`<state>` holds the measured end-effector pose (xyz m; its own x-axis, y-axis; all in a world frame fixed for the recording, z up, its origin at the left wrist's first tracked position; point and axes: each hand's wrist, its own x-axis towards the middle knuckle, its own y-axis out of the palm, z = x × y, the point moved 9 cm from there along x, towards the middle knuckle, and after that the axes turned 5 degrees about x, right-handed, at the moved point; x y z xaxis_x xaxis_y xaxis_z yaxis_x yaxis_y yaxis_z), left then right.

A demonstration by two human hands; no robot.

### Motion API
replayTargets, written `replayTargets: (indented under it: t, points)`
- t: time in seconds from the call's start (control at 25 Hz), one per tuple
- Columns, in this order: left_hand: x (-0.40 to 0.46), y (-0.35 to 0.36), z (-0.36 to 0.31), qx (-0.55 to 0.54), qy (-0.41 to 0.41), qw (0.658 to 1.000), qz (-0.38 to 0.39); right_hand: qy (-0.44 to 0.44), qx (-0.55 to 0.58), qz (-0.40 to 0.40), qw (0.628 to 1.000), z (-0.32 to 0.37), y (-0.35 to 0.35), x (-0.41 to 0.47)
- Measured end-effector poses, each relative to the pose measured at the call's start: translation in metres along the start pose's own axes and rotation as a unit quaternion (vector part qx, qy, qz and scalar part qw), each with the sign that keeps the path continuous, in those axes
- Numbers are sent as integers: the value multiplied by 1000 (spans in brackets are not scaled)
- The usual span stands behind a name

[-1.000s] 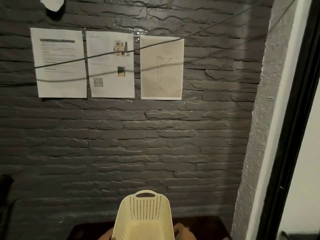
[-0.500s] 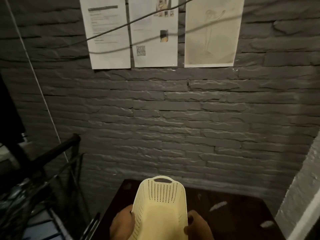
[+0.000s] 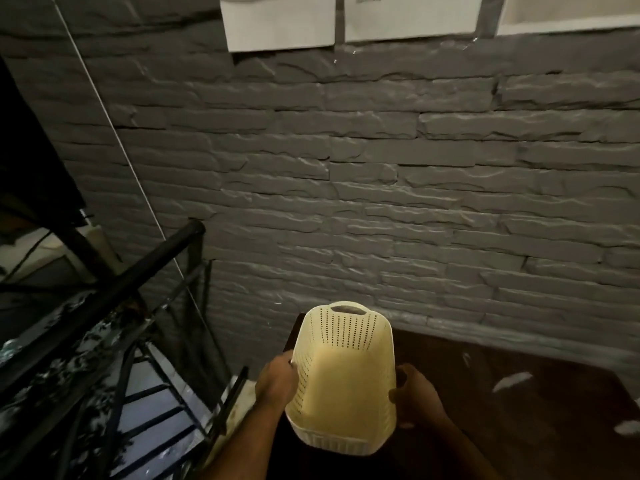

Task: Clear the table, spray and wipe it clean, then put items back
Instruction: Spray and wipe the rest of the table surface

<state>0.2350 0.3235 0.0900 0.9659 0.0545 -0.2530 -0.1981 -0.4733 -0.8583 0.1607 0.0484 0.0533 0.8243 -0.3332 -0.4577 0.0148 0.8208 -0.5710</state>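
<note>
A grey stone-brick wall fills the view beyond both hands, with the lower edges of three paper sheets taped to it high above them. Below the wall, under and to the right of the hands, lies the dark brown table, its surface bearing two pale smears out past the right hand. Off to the left of the left hand a black metal railing slants down over a stairwell. Between the two hands sits the cream perforated plastic basket, held above the table's left near part and tipped so its open mouth faces the camera, the handle slot at its far end; nothing shows inside it, only the bare cream floor and dotted walls. The left hand grips the basket's left rim, fingers curled over the edge. The right hand clasps the right rim, thumb hooked against the wall of the basket and fingers wrapped behind. Compared with half a second earlier, the view has dropped: the sheets have slid up almost out of sight, more of the table and both forearms show, and the basket sits higher and fuller in the picture, still held in the same two-handed grip.
</note>
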Motion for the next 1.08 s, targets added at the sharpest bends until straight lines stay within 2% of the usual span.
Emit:
replayTargets:
  t: [0.4, 1.08]
  points:
    - [83, 0, 19, 2, 16, 1000, 14, 26, -5, -23, 999, 33, 33, 52]
    - [136, 15, 29, -25, 8, 999, 21, 39, 28, -29, 998, 45, 44, 88]
